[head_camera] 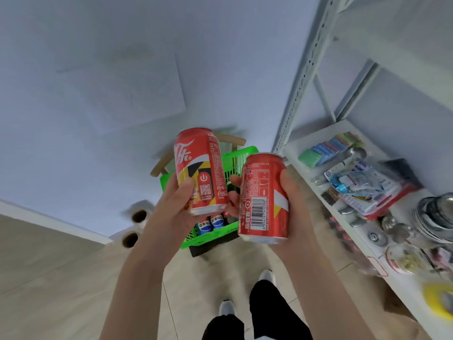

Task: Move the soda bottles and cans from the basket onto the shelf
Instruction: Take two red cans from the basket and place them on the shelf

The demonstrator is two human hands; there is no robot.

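My left hand point(175, 204) grips a red cola can point(199, 170), held upright above the green basket point(235, 159). A second red cola can point(264, 200), barcode facing me, is held in my right hand point(293, 192), just right of the first and slightly lower. The basket stands on a wooden chair behind both cans. Blue-labelled soda bottles point(210, 224) show inside it under my left hand. The white shelf point(308, 190) runs along the right side.
The shelf level beside my right hand holds coloured sponges point(328, 149), packaged goods point(367, 185), metal bowls point(436, 217) and a yellow tape roll point(438, 300). Two paper rolls point(133, 227) lie on the floor at left. My feet stand on the wooden floor below.
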